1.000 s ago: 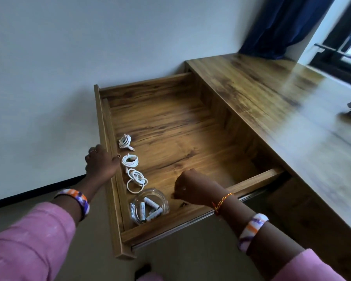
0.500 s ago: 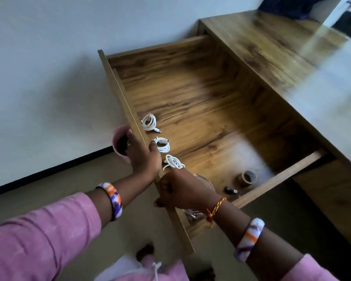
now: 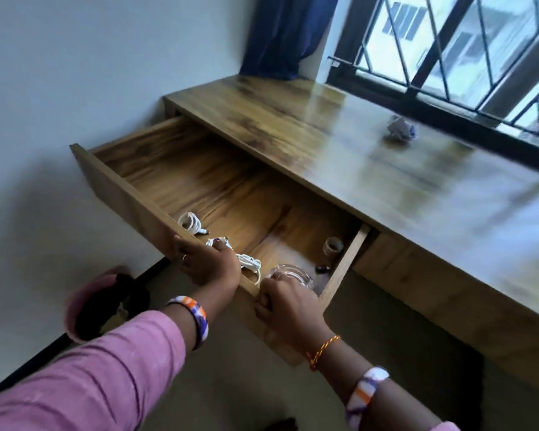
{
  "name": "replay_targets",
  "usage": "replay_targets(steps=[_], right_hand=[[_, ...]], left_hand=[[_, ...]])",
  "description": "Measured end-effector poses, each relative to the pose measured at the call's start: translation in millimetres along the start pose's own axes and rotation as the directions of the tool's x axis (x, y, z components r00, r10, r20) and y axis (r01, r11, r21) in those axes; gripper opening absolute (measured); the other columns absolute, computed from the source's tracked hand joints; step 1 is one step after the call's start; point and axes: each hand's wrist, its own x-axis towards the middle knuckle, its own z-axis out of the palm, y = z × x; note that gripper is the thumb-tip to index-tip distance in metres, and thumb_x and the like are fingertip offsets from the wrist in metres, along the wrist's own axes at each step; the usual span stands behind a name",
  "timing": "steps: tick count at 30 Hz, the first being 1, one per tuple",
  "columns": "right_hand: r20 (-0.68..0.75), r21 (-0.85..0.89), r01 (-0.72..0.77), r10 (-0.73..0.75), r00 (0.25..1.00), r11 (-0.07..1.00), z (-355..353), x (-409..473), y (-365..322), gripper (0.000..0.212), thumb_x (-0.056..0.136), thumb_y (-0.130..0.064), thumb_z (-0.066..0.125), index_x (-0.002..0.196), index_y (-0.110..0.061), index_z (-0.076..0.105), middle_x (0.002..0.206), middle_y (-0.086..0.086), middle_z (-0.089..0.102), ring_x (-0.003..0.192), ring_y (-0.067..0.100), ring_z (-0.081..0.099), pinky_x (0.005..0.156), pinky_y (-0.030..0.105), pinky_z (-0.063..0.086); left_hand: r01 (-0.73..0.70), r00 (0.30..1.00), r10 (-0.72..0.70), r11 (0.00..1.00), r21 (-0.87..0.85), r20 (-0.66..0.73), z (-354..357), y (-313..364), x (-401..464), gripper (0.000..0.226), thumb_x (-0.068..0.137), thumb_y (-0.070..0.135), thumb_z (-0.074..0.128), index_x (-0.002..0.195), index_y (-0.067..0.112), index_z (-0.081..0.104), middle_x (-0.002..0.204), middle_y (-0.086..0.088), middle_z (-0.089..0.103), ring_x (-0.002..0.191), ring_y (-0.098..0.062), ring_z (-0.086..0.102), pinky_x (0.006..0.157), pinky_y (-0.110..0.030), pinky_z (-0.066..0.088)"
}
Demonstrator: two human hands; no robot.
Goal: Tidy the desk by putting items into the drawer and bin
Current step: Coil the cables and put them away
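The wooden drawer point(image 3: 119, 194) stands pulled out from the desk point(image 3: 371, 169). My left hand point(image 3: 207, 262) grips its front panel from above, fingers over the outer face and thumb inside. My right hand point(image 3: 285, 306) grips the same panel nearer its right end. Inside lie white coiled cables point(image 3: 192, 223), a clear glass bowl point(image 3: 293, 275), a tape roll point(image 3: 333, 245) and a small dark item point(image 3: 322, 269). A crumpled paper ball point(image 3: 400, 128) sits on the desk near the window.
A pink bin point(image 3: 103, 303) with a dark lining stands on the floor by the wall, left of the drawer. A barred window point(image 3: 464, 57) runs along the desk's back edge, with a blue curtain point(image 3: 287, 32) in the corner.
My right hand came out of the drawer and took hold of the front panel beside my left hand. The view swung up and right, showing the window and paper ball.
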Motion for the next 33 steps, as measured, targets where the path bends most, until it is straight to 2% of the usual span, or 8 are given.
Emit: replay_targets(steps=[7, 10, 13, 15, 19, 23, 26, 33], right_hand=[[-0.141, -0.012, -0.123, 0.120, 0.983, 0.992, -12.3, 44.3, 61.3, 0.012, 0.083, -0.028, 0.053, 0.084, -0.017, 0.058, 0.093, 0.005, 0.060, 0.085, 0.026, 0.060, 0.063, 0.035, 0.044], [-0.291, -0.100, -0.128, 0.094, 0.952, 0.987, -15.6, 61.7, 82.7, 0.023, 0.058, -0.034, 0.073, 0.072, -0.023, 0.059, 0.079, 0.000, 0.063, 0.070, 0.021, 0.065, 0.055, 0.031, 0.051], [-0.360, -0.168, -0.185, 0.114, 0.926, 0.968, -23.3, 79.6, 106.4, 0.061, 0.044, -0.044, 0.080, 0.100, -0.027, 0.062, 0.113, 0.007, 0.064, 0.107, 0.028, 0.056, 0.081, 0.041, 0.053], [-0.374, -0.178, -0.237, 0.157, 0.914, 0.955, -28.0, 92.2, 123.9, 0.091, 0.035, -0.051, 0.084, 0.118, -0.024, 0.057, 0.129, 0.013, 0.057, 0.123, 0.031, 0.038, 0.098, 0.048, 0.040], [-0.374, -0.169, -0.291, 0.212, 0.903, 0.942, -36.1, 109.0, 147.8, 0.112, 0.028, -0.053, 0.085, 0.128, -0.019, 0.048, 0.140, 0.019, 0.046, 0.133, 0.035, 0.027, 0.104, 0.051, 0.019], [-0.369, -0.182, -0.284, 0.203, 0.907, 0.941, -44.1, 119.6, 164.0, 0.104, 0.034, -0.050, 0.086, 0.126, -0.011, 0.054, 0.119, 0.013, 0.063, 0.112, 0.033, 0.057, 0.099, 0.052, 0.035], [-0.341, -0.248, -0.229, 0.136, 0.930, 0.941, -53.1, 126.2, 172.7, 0.081, 0.036, -0.040, 0.088, 0.108, -0.011, 0.065, 0.099, 0.009, 0.066, 0.088, 0.029, 0.063, 0.076, 0.047, 0.052], [-0.411, -0.364, -0.086, -0.077, 0.909, 0.927, -62.6, 139.5, 184.6, 0.030, 0.050, -0.008, 0.071, 0.078, -0.016, 0.063, 0.076, 0.004, 0.061, 0.064, 0.024, 0.057, 0.053, 0.033, 0.042]], left_hand=[[0.019, 0.997, -0.012, 0.995, -0.095, 0.077, 65.5, 58.4, 9.5, 0.080, 0.092, 0.044, 0.044, 0.148, 0.005, 0.001, 0.147, -0.025, 0.026, 0.134, -0.041, 0.028, 0.109, -0.048, 0.022], [0.154, 0.982, -0.127, 0.969, -0.194, 0.141, 91.0, 84.4, 24.2, 0.087, 0.088, 0.056, 0.043, 0.148, 0.010, -0.001, 0.149, -0.023, 0.024, 0.136, -0.039, 0.026, 0.113, -0.048, 0.022], [0.233, 0.960, -0.181, 0.939, -0.251, 0.212, 110.1, 110.2, 27.7, 0.094, 0.084, 0.062, 0.044, 0.148, 0.012, -0.003, 0.150, -0.020, 0.023, 0.136, -0.038, 0.028, 0.111, -0.050, 0.028], [0.242, 0.953, -0.183, 0.940, -0.241, 0.240, 121.5, 123.9, 25.2, 0.095, 0.084, 0.063, 0.044, 0.148, 0.012, -0.005, 0.151, -0.019, 0.020, 0.136, -0.037, 0.028, 0.109, -0.048, 0.030], [0.227, 0.956, -0.176, 0.950, -0.214, 0.233, 145.7, 140.5, 29.7, 0.103, 0.079, 0.071, 0.043, 0.148, 0.014, -0.009, 0.147, -0.021, 0.029, 0.131, -0.041, 0.035, 0.107, -0.050, 0.034], [0.207, 0.957, -0.157, 0.959, -0.195, 0.245, 163.3, 155.9, 31.0, 0.107, 0.078, 0.072, 0.043, 0.147, 0.011, -0.012, 0.149, -0.022, 0.026, 0.135, -0.041, 0.030, 0.110, -0.050, 0.030], [0.201, 0.961, -0.140, 0.946, -0.254, 0.239, 174.1, 171.6, 30.1, 0.105, 0.080, 0.062, 0.054, 0.147, 0.007, -0.005, 0.150, -0.020, 0.027, 0.135, -0.038, 0.031, 0.111, -0.047, 0.028], [0.003, 0.963, 0.081, 0.949, -0.314, 0.255, 181.6, 165.7, 39.3, 0.071, 0.089, 0.040, 0.055, 0.141, 0.003, 0.024, 0.143, -0.017, 0.038, 0.128, -0.032, 0.042, 0.105, -0.038, 0.035]])
